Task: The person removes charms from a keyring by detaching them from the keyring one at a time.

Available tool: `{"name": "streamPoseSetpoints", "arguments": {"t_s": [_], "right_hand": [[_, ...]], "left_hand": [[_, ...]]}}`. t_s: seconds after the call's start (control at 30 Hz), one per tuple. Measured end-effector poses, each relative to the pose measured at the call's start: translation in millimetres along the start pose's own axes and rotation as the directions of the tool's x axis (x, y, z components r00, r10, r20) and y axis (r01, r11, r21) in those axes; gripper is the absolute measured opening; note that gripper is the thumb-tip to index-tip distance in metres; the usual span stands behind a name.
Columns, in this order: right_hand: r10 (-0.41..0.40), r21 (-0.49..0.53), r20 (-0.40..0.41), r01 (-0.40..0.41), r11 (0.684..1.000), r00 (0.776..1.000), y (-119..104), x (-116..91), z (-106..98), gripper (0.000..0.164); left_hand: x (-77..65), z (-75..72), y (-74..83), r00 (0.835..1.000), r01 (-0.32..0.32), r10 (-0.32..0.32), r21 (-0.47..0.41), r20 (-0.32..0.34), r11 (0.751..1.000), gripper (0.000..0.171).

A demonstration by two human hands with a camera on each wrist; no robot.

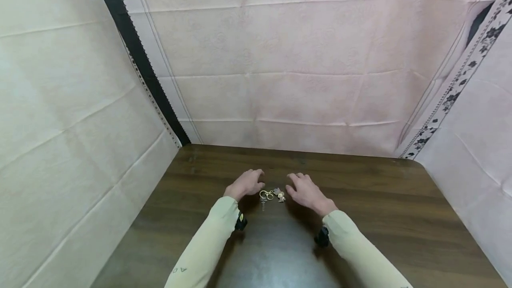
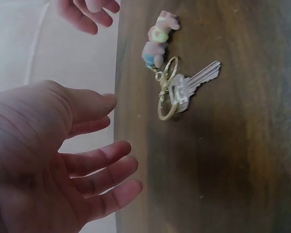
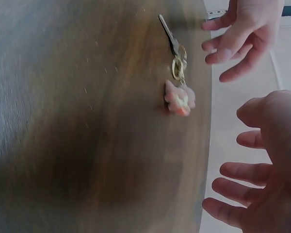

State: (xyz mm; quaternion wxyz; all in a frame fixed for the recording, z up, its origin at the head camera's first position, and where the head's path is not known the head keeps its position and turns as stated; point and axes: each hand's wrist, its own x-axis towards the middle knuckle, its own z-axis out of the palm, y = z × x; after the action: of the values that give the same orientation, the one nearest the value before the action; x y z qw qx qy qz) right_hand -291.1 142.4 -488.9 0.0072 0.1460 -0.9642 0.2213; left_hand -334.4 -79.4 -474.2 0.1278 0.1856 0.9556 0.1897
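Pale creased fabric sheets (image 1: 300,57) rise at the left, the right and the far side, enclosing a brown wooden table (image 1: 380,190). Two arms reach over it from the near side, the left sleeve (image 1: 212,239) and the right sleeve (image 1: 360,248) slanting inward, each with a dark wrist device (image 1: 241,222) on its inner side. The left hand (image 1: 245,184) and the right hand (image 1: 307,194) face each other across a narrow gap toward the far part of the table. On both, the fingers are loosely bent with gaps between them, and they grip nothing; neither hand appears to touch anything. In that gap, on the wood, lies the keychain (image 1: 270,196), just right of the left fingers and just left of the right ones, slightly nearer the person than the fingertips. Its long axis runs roughly left to right: the small pastel figure charm (image 2: 159,39) is at the right end, close to the right thumb, and the gold rings (image 2: 164,86) at the left end, close to the left thumb. Which hand is nearer cannot be told. The silver key (image 2: 184,92) juts from the rings toward the near side. Nothing is seen blocking either hand's way to the keychain.
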Motion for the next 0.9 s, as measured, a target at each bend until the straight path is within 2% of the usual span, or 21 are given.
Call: {"name": "streamPoseSetpoints", "arguments": {"t_s": [0.13,0.3,0.5,0.67,0.9], "right_hand": [[-0.011,0.025,-0.007,0.011,1.000,1.000,-10.0,0.9,14.9,0.041],[-0.047,0.054,0.003,0.047,0.997,0.999,-24.4,4.4,32.2,0.039],[-0.060,0.030,-0.011,0.061,0.998,0.998,-28.8,8.0,45.4,0.034],[-0.056,-0.001,-0.021,0.056,0.998,0.998,-25.3,7.4,50.5,0.032],[-0.075,-0.037,-0.028,0.074,0.997,0.997,-27.6,11.5,55.8,0.035]], "left_hand": [[-2.2,9.2,-3.9,1.000,0.010,-0.010,-0.007,-0.009,1.000,0.040],[-6.0,18.2,-8.6,0.999,0.040,-0.040,0.000,0.011,0.999,0.028],[-3.6,23.7,-7.2,0.998,0.071,-0.071,0.002,-0.001,0.998,0.023],[-0.1,28.9,-3.0,0.996,0.077,-0.077,-0.001,-0.034,0.997,0.017],[2.7,36.8,-2.5,0.991,0.076,-0.075,0.007,-0.113,0.997,0.009]]}}
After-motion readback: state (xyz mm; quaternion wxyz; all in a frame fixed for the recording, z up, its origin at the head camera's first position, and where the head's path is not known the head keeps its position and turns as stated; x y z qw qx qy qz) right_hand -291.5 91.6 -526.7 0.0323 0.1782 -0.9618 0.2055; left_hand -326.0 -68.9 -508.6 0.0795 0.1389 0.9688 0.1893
